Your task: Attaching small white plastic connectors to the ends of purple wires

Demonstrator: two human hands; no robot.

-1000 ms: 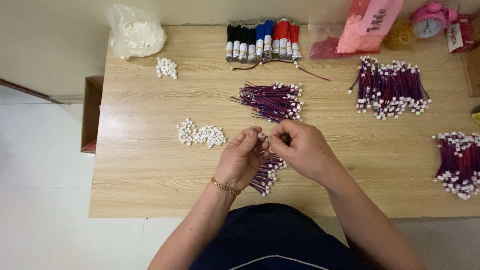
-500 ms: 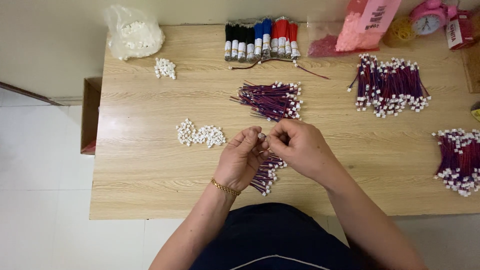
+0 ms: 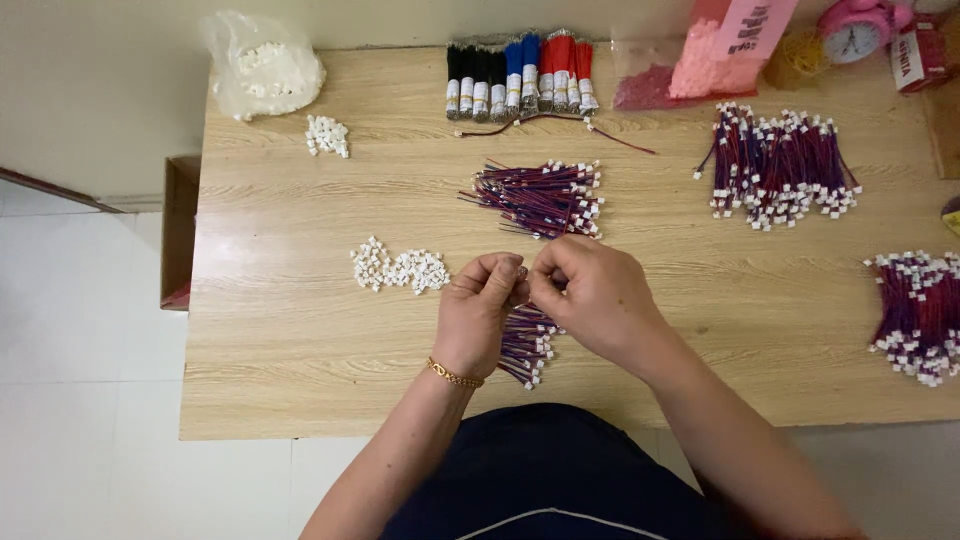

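A home assembly bench: wooden table (image 3: 300,330) heaped with wire bundles (image 3: 780,165).

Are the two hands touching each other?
Touching. The head view shows the left hand and right hand pressed together at the fingertips, with no gap between them, above a small wire bundle.

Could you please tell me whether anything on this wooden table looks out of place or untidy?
Mostly orderly. One loose red-and-black wire lead lies alone, below the row of black, blue and red wire bundles, outside any pile. Both hands, left hand and right hand, meet over a small wire bundle. Nothing looks spilled or damaged.
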